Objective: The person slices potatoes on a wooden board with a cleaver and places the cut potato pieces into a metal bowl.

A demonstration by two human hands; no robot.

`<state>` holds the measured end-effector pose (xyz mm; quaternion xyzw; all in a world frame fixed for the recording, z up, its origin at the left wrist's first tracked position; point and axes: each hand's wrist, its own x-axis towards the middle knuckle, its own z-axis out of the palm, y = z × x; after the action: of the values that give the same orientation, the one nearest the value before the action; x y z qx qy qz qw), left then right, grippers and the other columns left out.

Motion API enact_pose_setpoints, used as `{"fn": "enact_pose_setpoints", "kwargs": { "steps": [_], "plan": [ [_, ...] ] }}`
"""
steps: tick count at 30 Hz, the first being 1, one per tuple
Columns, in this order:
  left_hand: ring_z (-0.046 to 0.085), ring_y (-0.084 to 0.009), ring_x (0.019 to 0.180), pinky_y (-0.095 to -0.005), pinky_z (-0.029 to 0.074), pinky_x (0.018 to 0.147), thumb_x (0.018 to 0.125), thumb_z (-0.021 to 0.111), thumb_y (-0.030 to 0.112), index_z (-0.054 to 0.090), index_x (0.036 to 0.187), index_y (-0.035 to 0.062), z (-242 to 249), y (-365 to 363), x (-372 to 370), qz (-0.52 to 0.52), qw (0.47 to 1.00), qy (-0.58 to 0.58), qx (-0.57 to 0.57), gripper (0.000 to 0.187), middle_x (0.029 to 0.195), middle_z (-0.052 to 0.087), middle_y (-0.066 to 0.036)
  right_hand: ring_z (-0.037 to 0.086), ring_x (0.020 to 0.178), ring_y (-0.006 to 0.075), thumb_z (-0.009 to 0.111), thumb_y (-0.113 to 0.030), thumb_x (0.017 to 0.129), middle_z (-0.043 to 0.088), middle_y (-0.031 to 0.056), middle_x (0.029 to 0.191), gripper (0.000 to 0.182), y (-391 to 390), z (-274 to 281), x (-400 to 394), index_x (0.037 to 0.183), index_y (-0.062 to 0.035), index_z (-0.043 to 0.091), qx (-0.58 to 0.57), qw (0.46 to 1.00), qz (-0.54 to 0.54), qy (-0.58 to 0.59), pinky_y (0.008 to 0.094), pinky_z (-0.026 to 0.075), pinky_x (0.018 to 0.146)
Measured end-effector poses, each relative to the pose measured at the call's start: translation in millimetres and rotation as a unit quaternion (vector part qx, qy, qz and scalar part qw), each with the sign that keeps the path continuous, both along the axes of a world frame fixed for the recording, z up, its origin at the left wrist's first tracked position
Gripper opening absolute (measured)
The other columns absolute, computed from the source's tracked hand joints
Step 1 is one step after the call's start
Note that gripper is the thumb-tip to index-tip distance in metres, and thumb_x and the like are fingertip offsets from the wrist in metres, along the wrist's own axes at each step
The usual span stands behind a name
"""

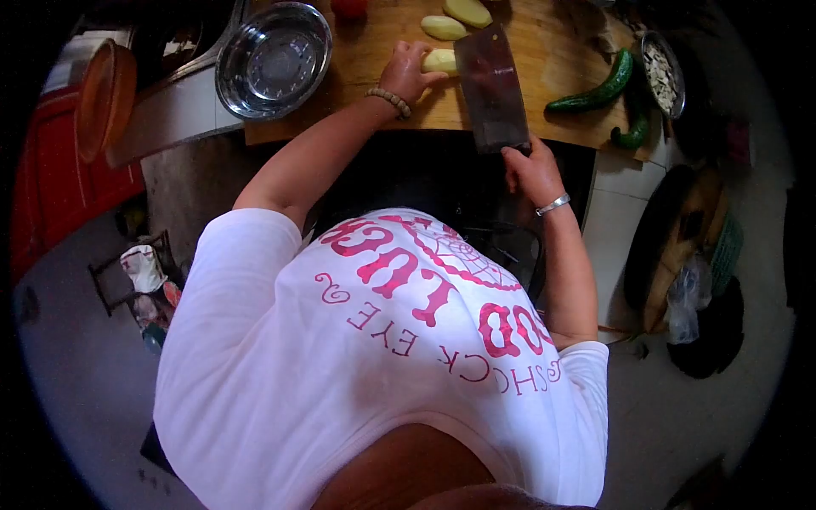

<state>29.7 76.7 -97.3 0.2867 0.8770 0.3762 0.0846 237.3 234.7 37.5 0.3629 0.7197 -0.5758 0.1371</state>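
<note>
My left hand (406,76), with a beaded bracelet at the wrist, steadies a peeled potato (437,60) on the wooden cutting board (340,110). My right hand (535,174) grips a cleaver (493,93) by its handle, which my fingers mostly hide. The wide blade reaches forward across the board, and its left edge overlaps the right end of the potato in this view. Just beyond lie two more pale peeled pieces, a smaller one (444,28) and a larger one (468,12).
A shiny metal bowl (225,81) stands at the board's left. Green peppers, one long (595,92) and one curved (632,127), lie at the right, beside a metal dish (677,106) of pale chopped pieces. Something red (349,8) sits at the back edge.
</note>
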Motion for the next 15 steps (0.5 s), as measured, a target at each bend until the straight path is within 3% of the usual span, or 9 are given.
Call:
{"fn": "enact_pose_setpoints", "kwargs": {
  "steps": [8, 15],
  "plan": [
    [0.057, -0.0329, 0.094, -0.0418, 0.052, 0.079, 0.074, 0.08, 0.033, 0.055, 0.113, 0.0071, -2.8, -0.6, 1.2, 0.011, 1.0, -0.006, 0.015, 0.053, 0.107, 0.05, -0.017, 0.053, 0.044, 0.0147, 0.061, -0.013, 0.085, 0.056, 0.0058, 0.059, 0.025, 9.4, -8.6, 1.3, 0.105, 0.0007, 0.055, -0.021, 1.0, 0.006, 0.002, 0.0303, 0.042, 0.042],
    [0.06, -0.0336, 0.09, -0.0426, 0.051, 0.079, 0.076, 0.076, 0.041, 0.058, 0.109, 0.0063, 0.6, 4.6, 0.2, 0.033, 0.999, -0.002, -0.021, 0.052, 0.108, 0.051, -0.017, 0.052, 0.043, 0.015, 0.061, -0.013, 0.086, 0.055, 0.0057, 0.059, 0.024, 9.3, -6.1, 0.9, 0.104, 0.0006, 0.054, -0.028, 1.0, 0.012, 0.002, 0.0303, 0.041, 0.041]
  ]
}}
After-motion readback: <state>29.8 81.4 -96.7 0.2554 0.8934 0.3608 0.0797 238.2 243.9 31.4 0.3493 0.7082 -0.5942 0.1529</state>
